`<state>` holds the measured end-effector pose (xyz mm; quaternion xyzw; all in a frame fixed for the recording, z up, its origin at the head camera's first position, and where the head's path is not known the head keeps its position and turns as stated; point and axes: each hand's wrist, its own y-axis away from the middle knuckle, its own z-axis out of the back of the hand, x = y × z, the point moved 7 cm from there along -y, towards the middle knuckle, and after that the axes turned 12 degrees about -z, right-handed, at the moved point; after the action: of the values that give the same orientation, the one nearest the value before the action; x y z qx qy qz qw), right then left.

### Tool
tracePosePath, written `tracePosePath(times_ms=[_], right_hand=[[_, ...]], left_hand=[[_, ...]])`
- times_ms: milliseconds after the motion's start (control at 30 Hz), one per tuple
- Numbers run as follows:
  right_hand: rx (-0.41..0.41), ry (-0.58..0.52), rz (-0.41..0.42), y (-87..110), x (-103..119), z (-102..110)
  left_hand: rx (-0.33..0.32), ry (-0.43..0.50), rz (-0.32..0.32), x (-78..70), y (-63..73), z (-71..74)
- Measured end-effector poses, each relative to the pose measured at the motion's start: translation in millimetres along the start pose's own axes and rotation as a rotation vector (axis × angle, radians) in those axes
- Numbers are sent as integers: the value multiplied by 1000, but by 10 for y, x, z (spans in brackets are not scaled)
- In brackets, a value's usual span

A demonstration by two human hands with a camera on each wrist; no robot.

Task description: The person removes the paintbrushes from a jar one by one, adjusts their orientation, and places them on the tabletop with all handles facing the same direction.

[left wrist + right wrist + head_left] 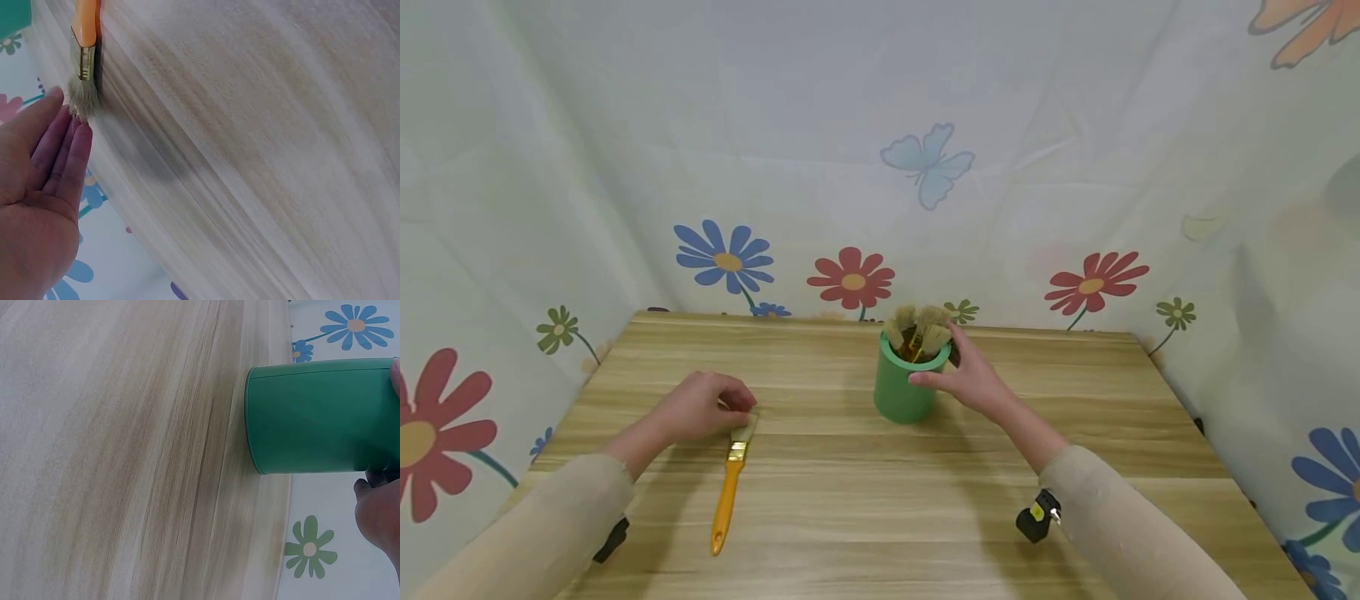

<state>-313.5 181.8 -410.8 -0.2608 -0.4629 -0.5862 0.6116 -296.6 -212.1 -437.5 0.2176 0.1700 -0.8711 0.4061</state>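
Paintbrush [727,500], wispy-bristled — on my feed, left hand [709,407] loose-fingered at its tip, right hand [972,379] gripping a smooth green cylinder [898,389].

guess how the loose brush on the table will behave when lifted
The brush is probably light, being slim. Its straight orange handle likely stays stiff, while the splayed bristles should bend easily.

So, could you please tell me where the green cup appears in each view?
Head: green cup just right of and below centre.
Left wrist: apparently only a piece, in the top-left corner.
Right wrist: against the right edge, mostly upper half, turned sideways.
Shared landmark: the wood-grain tabletop.
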Motion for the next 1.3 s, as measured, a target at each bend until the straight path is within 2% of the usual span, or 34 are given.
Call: tracePosePath(times_ms=[167, 300, 500, 700, 933, 1033, 1300], right_hand=[[-5, 9, 4, -1, -7, 6], [-7, 9, 1, -4, -15, 2], [-2, -6, 11, -3, -4, -7], [4, -13, 18, 8, 9, -16], [-9, 5, 5, 20, 8, 0], [-12, 15, 0, 20, 6, 3], [-15, 18, -1, 16, 3, 2]], left_hand=[[-10, 6, -5, -13, -34, 14], [-30, 27, -13, -81, -111, 49], [-85, 82, -32, -301, -261, 193], [-134, 94, -19, -516, -406, 347], [-207, 104, -26, -804, -655, 499], [-220, 110, -33, -915, -758, 512], [-226, 215, -22, -1126, -1022, 427]])
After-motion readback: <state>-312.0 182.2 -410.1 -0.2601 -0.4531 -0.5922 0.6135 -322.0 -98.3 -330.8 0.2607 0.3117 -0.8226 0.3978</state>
